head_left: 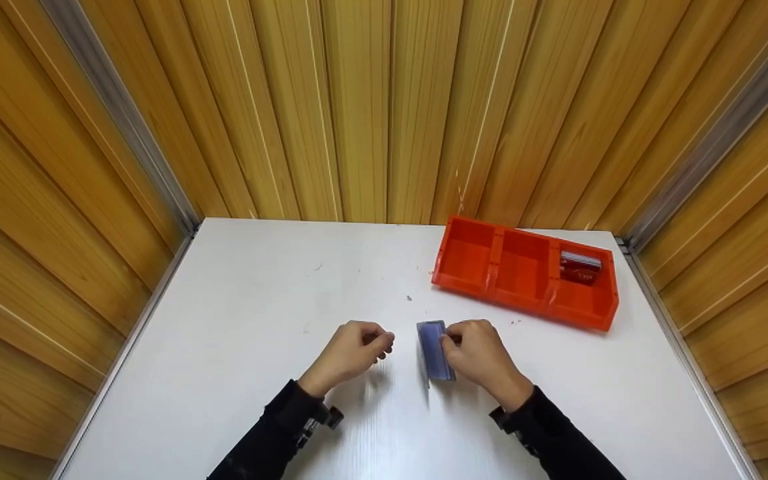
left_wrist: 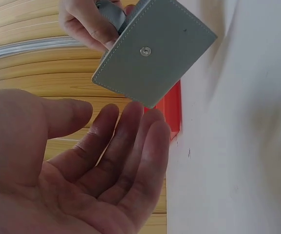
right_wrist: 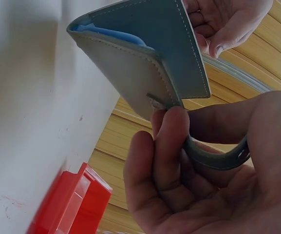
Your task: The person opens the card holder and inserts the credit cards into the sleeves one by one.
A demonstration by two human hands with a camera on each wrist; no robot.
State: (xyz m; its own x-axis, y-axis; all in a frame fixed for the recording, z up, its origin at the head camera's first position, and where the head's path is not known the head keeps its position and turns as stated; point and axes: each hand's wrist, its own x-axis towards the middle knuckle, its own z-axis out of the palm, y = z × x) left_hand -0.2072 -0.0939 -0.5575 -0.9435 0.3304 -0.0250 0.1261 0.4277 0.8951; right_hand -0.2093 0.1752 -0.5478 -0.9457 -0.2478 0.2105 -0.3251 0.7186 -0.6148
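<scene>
A grey-green card holder [head_left: 433, 350] with a stitched edge is held above the table, its covers standing partly apart. My right hand [head_left: 484, 357] pinches it by one side between thumb and fingers. A strap [right_wrist: 218, 158] with a snap curves out into the right palm, and bluish clear sleeves [right_wrist: 113, 34] show between the covers. In the left wrist view a metal snap stud [left_wrist: 145, 51] sits on the outer cover. My left hand [head_left: 351, 353] is to the left of the card holder, apart from it, fingers loosely bent and holding nothing.
An orange-red tray [head_left: 521, 303] with three compartments stands at the back right of the white table [head_left: 257, 287]. Its right compartment contains a stack of dark red cards [head_left: 581, 267]. Wood-patterned walls [head_left: 357, 113] enclose the table at the back and sides.
</scene>
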